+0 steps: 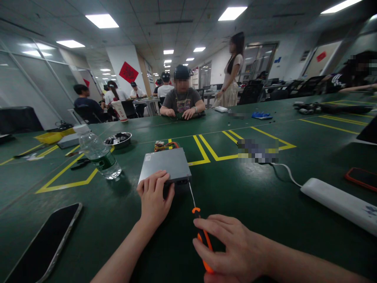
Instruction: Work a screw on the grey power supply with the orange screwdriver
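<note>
Left hand (154, 196): extended forward from near left, fingers bent over the top of the grey metal box (166, 161), thumb against its near face; holding the box. Right hand (232, 243): entering from near right, fingers curled around the handle of the orange-and-black screwdriver (202, 237), shaft slanting away to the box's near right corner. Box lies flat mid-table, cable bundle (166, 146) at its far side. Surroundings: bottle (103, 161) upright to the left, metal bowl (118, 140) beyond it, phone (45, 243) near left, white power strip (338, 200) right. A co-worker (182, 100) sits opposite.
</note>
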Demonstrator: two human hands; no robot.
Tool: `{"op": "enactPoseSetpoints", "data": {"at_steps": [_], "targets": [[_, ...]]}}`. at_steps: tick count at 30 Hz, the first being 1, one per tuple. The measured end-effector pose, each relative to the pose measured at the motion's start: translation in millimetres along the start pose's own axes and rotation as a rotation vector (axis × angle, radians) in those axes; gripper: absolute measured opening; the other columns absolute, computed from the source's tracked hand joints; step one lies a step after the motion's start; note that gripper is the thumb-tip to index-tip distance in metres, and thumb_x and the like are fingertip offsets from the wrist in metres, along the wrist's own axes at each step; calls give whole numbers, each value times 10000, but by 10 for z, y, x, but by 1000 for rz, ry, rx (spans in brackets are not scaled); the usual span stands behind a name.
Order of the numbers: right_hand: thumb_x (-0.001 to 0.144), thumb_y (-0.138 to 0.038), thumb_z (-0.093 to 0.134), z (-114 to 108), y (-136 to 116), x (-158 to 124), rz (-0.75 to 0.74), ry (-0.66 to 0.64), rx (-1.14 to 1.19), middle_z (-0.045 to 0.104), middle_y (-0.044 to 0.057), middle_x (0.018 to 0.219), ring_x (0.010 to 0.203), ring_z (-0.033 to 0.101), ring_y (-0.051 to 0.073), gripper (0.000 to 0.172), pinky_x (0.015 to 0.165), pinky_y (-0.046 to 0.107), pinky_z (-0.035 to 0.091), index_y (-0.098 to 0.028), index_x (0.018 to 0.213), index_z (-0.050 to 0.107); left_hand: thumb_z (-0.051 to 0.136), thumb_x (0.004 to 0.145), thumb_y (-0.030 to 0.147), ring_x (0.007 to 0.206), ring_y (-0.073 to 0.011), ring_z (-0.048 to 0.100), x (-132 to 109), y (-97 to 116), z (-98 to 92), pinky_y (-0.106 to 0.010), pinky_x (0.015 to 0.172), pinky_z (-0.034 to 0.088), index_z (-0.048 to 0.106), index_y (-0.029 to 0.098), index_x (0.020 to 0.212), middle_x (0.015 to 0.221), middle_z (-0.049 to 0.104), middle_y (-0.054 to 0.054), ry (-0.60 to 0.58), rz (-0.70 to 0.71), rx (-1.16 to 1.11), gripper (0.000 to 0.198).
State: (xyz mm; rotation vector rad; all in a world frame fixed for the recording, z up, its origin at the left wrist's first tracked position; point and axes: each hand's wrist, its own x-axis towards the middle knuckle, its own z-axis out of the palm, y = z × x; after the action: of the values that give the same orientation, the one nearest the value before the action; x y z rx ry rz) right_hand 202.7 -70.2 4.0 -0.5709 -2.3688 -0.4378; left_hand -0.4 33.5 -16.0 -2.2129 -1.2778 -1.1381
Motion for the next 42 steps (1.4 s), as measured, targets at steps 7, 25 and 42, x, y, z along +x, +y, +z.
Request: {"op": "enactPoseSetpoints", "data": {"at_steps": [7, 25, 42], "targets": [[928, -336, 389, 32, 24, -40, -25, 113, -8, 651, 170, 910, 656, 623, 149, 292, 616, 286, 502, -127, 789, 539, 545, 797, 257, 1004, -244, 535, 1, -4, 2, -413, 857, 302, 534, 218, 1020, 1093, 607, -81, 0, -1, 1, 227], [926, -380, 425, 69, 4, -33, -22, 85, 56, 650, 176, 946, 750, 627, 161, 341, 697, 278, 497, -88, 820, 565, 536, 806, 263, 1012, -242, 533, -3, -8, 4, -410, 860, 302, 534, 220, 1024, 1098, 605, -83, -6, -3, 5, 222], [892, -363, 463, 117, -2, -65, -31, 47, 81, 645, 146, 931, 687, 615, 150, 272, 657, 287, 479, -110, 858, 557, 544, 795, 255, 1007, -239, 538, -12, -17, 19, -408, 863, 298, 538, 221, 1029, 1106, 608, -79, -1, -1, 1, 237]]}}
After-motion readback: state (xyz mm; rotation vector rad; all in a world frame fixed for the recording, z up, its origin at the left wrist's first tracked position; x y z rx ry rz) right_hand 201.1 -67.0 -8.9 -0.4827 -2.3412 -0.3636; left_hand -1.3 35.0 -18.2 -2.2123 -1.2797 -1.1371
